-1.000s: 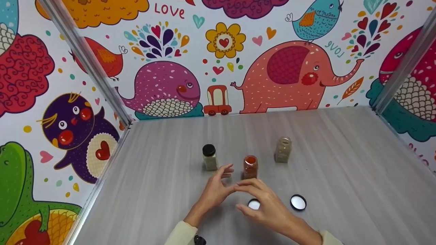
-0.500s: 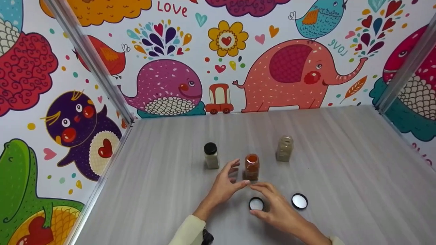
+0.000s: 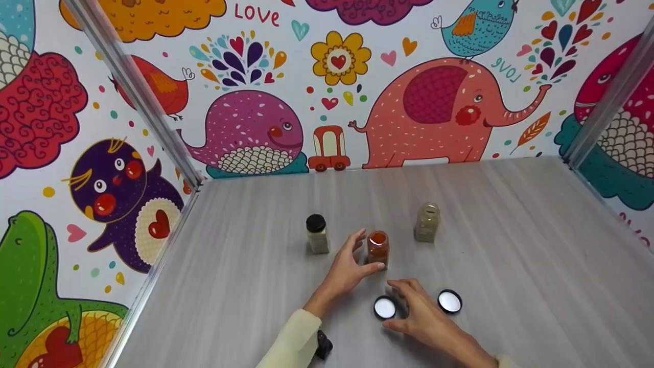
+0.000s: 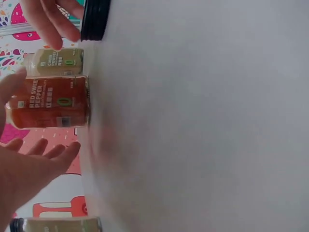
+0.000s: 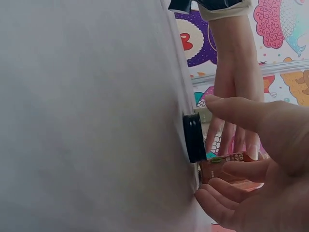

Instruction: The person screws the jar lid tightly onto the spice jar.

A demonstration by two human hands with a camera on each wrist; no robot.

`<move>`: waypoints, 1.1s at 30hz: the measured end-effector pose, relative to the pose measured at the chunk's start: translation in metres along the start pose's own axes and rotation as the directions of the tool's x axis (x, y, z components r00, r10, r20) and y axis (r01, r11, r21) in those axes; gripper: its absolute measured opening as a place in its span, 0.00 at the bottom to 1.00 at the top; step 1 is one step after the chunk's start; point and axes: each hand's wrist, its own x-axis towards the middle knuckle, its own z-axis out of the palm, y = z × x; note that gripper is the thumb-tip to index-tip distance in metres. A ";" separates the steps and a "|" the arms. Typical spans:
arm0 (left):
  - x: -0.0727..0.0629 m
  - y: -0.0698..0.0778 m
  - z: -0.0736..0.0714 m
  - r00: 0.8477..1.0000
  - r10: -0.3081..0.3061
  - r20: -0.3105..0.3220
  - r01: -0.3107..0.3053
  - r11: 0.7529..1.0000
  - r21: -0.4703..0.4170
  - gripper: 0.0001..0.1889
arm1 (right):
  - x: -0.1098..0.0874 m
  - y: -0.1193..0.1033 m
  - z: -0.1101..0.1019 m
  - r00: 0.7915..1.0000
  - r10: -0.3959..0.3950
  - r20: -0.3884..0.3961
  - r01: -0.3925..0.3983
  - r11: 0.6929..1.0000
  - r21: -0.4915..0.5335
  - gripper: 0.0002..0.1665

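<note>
Red pepper jar (image 3: 378, 248) at the left hand (image 3: 347, 271), black lid (image 3: 384, 308) at the right hand (image 3: 421, 317)

Head view: the red pepper jar stands upright, uncapped, just right of the left hand, which is the nearer; the black lid lies white lining up between the right hand's spread thumb and fingers. Left wrist view: labelled see-through jar, orange-red contents; left thumb and fingers are apart around it, a gap on the finger side, thumb contact unclear. Right wrist view: right thumb and fingers likewise stand apart, either side of the black lid.
</note>
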 end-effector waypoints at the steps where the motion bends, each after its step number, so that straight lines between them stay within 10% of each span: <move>1: 0.002 0.000 0.000 1.000 0.004 -0.003 -0.004 1.000 -0.006 0.44 | 0.000 0.001 0.001 1.000 -0.008 -0.001 0.008 1.000 -0.003 0.48; 33: 0.016 -0.007 0.009 1.000 -0.011 0.007 0.012 0.998 -0.065 0.28 | 0.011 0.013 0.000 1.000 -0.011 0.010 0.010 0.997 0.079 0.27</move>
